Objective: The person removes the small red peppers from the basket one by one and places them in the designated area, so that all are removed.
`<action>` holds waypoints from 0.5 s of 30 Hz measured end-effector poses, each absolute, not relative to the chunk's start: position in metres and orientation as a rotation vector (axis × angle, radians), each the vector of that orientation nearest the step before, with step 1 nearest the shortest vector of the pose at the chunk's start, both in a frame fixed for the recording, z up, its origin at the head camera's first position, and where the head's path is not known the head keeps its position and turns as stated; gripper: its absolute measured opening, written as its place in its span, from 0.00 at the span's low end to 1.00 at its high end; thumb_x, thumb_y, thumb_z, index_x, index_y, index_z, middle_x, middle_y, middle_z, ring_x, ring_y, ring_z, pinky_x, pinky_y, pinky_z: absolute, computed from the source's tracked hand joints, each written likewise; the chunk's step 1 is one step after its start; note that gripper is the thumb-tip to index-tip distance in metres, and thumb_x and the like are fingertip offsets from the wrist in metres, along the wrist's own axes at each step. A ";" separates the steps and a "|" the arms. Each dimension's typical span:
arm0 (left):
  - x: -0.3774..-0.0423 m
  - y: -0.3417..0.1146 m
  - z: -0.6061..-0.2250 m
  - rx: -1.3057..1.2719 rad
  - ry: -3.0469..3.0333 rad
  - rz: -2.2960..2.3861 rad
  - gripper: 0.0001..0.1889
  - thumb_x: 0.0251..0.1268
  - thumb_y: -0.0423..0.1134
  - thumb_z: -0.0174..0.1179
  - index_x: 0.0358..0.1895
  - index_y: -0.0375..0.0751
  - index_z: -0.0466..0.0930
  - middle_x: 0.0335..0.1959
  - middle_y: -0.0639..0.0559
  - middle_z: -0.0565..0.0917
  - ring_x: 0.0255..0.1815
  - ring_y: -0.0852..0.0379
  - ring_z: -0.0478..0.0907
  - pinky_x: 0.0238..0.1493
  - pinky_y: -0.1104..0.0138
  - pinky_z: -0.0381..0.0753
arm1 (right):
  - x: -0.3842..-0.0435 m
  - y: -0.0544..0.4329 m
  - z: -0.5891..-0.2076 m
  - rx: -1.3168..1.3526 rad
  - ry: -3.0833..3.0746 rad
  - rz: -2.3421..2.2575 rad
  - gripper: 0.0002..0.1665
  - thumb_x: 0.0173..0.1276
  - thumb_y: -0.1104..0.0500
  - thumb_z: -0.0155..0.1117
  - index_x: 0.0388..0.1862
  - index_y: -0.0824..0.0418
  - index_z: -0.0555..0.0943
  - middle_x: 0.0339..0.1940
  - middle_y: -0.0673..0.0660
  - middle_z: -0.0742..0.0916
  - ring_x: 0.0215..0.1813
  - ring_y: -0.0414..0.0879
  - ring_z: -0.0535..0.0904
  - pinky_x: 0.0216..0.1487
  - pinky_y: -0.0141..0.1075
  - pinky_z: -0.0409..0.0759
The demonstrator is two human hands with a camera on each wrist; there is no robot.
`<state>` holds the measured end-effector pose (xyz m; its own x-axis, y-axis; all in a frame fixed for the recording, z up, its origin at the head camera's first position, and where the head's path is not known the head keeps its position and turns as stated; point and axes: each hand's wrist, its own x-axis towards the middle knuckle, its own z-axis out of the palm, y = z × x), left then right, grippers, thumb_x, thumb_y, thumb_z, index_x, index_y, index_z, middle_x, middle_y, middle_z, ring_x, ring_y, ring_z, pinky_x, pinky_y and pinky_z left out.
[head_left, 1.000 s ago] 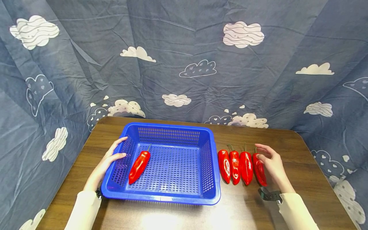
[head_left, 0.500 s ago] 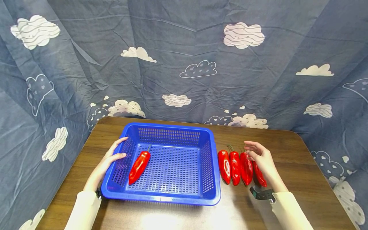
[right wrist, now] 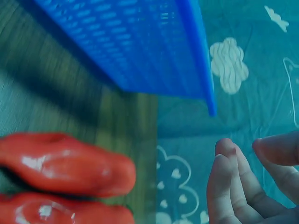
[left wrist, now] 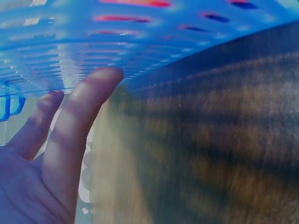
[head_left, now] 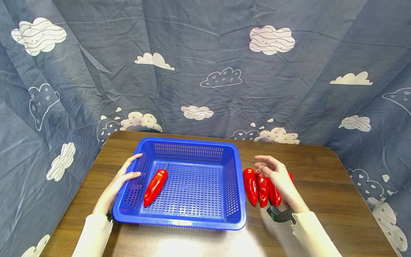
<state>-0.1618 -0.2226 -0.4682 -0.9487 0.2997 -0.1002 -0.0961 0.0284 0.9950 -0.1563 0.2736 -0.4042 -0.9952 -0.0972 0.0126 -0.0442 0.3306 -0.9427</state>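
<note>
A blue slotted plastic basket (head_left: 179, 222) stands on the table, with one red chili pepper (head_left: 155, 188) lying inside at its left. My left hand (head_left: 116, 185) rests against the basket's left rim, thumb and a finger extended. In the left wrist view its fingers (left wrist: 70, 140) are nearly straight beside the slotted wall. My right hand (head_left: 280, 178) hovers over a row of red peppers right of the basket, its fingers slightly bent and holding nothing. The leftmost pepper (head_left: 250, 187) shows fully; the second (head_left: 263, 191), third (head_left: 275, 195) and rightmost pepper (head_left: 291, 177) are partly hidden by the hand.
The wooden table (head_left: 334, 189) extends right of the peppers and in front of the basket. A dark blue curtain (head_left: 224, 96) with white cloud prints hangs behind the table and at both sides. A dark strap (head_left: 280, 215) sits at my right wrist.
My right hand has moved left along the row, from the rightmost pepper to over the second and third. The left hand, the basket and the pepper inside have stayed in place.
</note>
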 end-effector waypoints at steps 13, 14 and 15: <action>-0.163 -0.222 -0.467 0.229 2.035 2.000 0.31 0.71 0.34 0.46 0.75 0.54 0.49 0.70 0.37 0.54 0.59 0.44 0.65 0.51 0.58 0.74 | -0.164 0.236 -0.393 -0.328 2.435 -1.813 0.19 0.69 0.72 0.50 0.58 0.75 0.72 0.45 0.75 0.81 0.39 0.48 0.84 0.41 0.38 0.81; -0.162 -0.222 -0.467 0.223 2.031 2.000 0.31 0.71 0.34 0.46 0.75 0.54 0.49 0.70 0.37 0.54 0.60 0.44 0.64 0.51 0.58 0.74 | -0.164 0.233 -0.392 -0.335 2.426 -1.815 0.19 0.69 0.72 0.50 0.58 0.75 0.72 0.45 0.75 0.81 0.39 0.50 0.84 0.41 0.39 0.81; -0.162 -0.222 -0.467 0.218 2.029 2.000 0.31 0.71 0.34 0.46 0.75 0.54 0.49 0.70 0.37 0.54 0.60 0.44 0.64 0.51 0.58 0.74 | -0.164 0.230 -0.391 -0.342 2.421 -1.813 0.19 0.69 0.72 0.50 0.58 0.75 0.72 0.45 0.74 0.81 0.39 0.51 0.83 0.41 0.39 0.81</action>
